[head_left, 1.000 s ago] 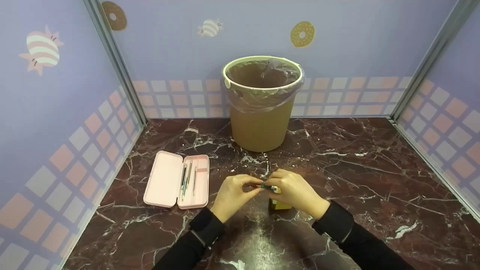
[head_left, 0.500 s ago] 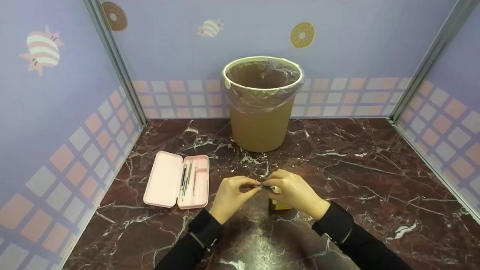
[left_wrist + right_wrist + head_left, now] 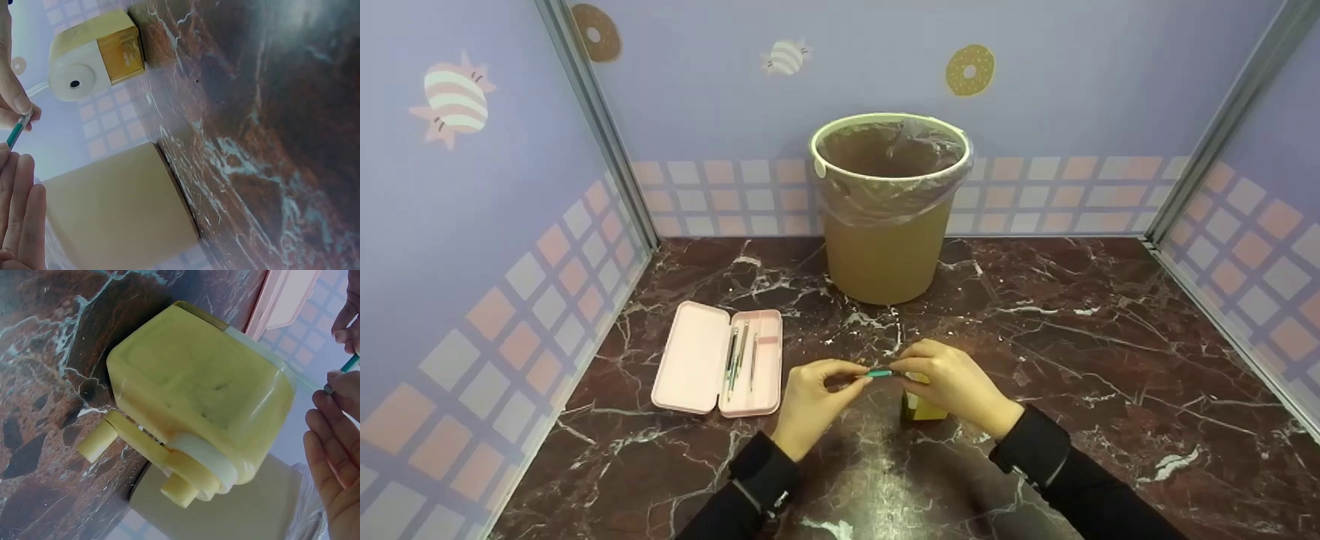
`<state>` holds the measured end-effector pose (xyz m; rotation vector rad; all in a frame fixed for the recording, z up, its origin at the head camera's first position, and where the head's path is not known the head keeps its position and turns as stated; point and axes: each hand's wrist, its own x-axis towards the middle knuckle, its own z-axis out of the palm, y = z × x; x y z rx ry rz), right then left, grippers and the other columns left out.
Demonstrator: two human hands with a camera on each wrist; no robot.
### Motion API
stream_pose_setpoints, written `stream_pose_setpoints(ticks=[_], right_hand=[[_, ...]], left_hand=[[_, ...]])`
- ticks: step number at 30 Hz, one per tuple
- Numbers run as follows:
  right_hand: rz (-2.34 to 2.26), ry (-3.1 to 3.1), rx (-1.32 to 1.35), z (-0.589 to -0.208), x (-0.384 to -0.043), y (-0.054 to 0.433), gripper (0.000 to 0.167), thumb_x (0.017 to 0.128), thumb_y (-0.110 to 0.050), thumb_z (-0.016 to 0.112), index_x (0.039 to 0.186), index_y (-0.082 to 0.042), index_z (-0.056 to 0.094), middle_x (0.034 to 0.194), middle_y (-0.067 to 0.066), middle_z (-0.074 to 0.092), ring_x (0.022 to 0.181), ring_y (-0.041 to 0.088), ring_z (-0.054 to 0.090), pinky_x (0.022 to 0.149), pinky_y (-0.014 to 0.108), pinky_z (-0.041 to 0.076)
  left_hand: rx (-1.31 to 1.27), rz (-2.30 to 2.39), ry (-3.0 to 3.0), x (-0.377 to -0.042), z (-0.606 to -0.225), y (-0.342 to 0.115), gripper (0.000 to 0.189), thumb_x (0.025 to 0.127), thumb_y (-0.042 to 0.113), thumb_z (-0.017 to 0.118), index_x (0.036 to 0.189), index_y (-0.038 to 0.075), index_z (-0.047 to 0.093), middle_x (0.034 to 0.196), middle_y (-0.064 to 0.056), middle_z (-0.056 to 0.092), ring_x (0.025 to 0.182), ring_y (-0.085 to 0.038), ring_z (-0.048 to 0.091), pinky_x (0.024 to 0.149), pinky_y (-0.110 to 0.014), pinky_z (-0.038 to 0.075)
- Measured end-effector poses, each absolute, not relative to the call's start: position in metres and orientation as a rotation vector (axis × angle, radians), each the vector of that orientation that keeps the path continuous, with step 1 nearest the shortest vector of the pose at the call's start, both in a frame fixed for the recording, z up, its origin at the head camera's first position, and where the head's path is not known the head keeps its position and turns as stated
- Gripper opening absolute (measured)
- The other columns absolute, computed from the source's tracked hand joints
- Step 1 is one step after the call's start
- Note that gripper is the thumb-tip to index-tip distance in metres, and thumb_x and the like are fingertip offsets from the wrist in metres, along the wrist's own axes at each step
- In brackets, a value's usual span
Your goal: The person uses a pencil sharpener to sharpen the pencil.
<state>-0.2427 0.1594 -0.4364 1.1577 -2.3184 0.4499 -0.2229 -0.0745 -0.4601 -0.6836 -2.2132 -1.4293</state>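
In the head view, a green pencil [image 3: 879, 373] spans the short gap between the two hands, above the marbled table. My left hand [image 3: 819, 397] pinches one end between thumb and fingertips. The other end, a silvery tip in the wrist views, is pinched by my right hand [image 3: 952, 382]. Just under the right hand stands a yellow crank pencil sharpener [image 3: 197, 377], partly hidden by that hand in the head view. Its round white front with a dark pencil hole [image 3: 75, 84] shows in the left wrist view, above an amber shavings drawer [image 3: 121, 59].
A pink pencil case [image 3: 690, 360] lies open on the left with several pencils [image 3: 741, 356] in it. Behind the hands, a tan waste bin [image 3: 885, 255] with a clear liner stands near the back wall. Small pale specks dot the tabletop around its base.
My left hand has shifted slightly left and down, and more of the green pencil shows between the hands. The right hand keeps its pinch almost in place. The head view has shifted a little.
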Motion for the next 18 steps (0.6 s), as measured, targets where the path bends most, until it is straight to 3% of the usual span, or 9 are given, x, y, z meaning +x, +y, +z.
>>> stream_pose_setpoints(ticks=[10, 18], right_hand=[[0.422, -2.238, 1.282, -0.442, -0.249, 0.152, 0.016, 0.083, -0.012, 0.081, 0.099, -0.01, 0.08, 0.092, 0.001, 0.075, 0.086, 0.014, 0.069, 0.075, 0.024, 0.058], [0.353, -2.243, 1.316, -0.44, -0.259, 0.147, 0.017, 0.084, -0.01, 0.08, 0.101, -0.011, 0.081, 0.094, 0.001, 0.075, 0.088, 0.016, 0.07, 0.076, 0.027, 0.059]], left_hand=[[-0.643, -1.568, -2.33, -0.215, -0.459, -0.09, 0.013, 0.084, 0.008, 0.081, 0.097, 0.006, 0.08, 0.094, -0.009, 0.081, 0.081, -0.015, 0.078, 0.075, -0.021, 0.061], [-0.436, -1.504, -2.504, -0.211, -0.449, -0.14, 0.018, 0.083, 0.011, 0.081, 0.101, 0.007, 0.078, 0.102, -0.009, 0.08, 0.087, -0.015, 0.076, 0.081, -0.021, 0.06]])
